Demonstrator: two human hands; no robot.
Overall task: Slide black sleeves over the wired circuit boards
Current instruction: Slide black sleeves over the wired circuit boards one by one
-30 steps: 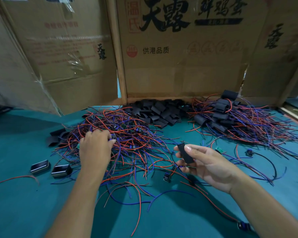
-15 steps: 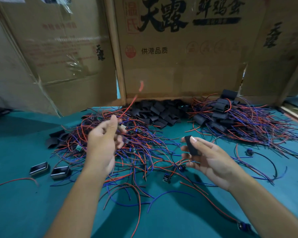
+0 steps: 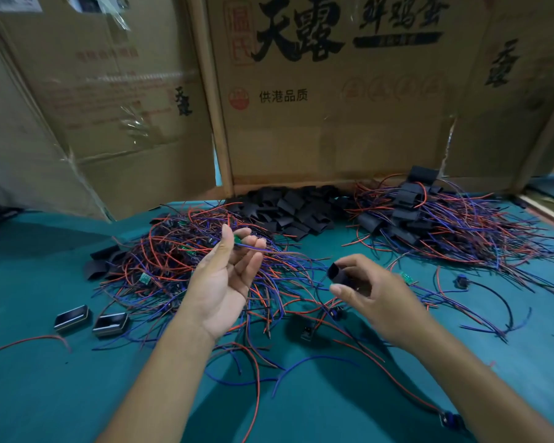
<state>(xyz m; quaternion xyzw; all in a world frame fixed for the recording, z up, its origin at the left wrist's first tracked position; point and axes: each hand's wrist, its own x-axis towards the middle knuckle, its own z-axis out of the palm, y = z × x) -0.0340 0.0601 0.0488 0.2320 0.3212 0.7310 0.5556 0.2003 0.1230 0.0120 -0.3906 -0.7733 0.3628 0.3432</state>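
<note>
My left hand (image 3: 227, 279) is raised palm-up over the big tangle of red and blue wires (image 3: 173, 260). Its fingertips pinch a small green circuit board (image 3: 238, 239), and that board's wires trail to the right. A short way to the right, my right hand (image 3: 371, 292) holds a black sleeve (image 3: 339, 274) between thumb and fingers, with its open end turned toward the left hand. Board and sleeve are apart. Loose black sleeves (image 3: 288, 209) lie heaped at the back centre. A pile of sleeved boards with wires (image 3: 429, 222) sits at the back right.
The table has a teal cover (image 3: 45, 378). Cardboard boxes (image 3: 333, 123) wall off the back. Two small black rectangular parts (image 3: 92, 319) lie at the left. Stray wires and small boards (image 3: 306, 332) lie scattered between my forearms and at the right.
My left hand lifted a wired board out of the tangle and turned palm-up. My right hand moved up and left with the sleeve, and its open end now faces the board.
</note>
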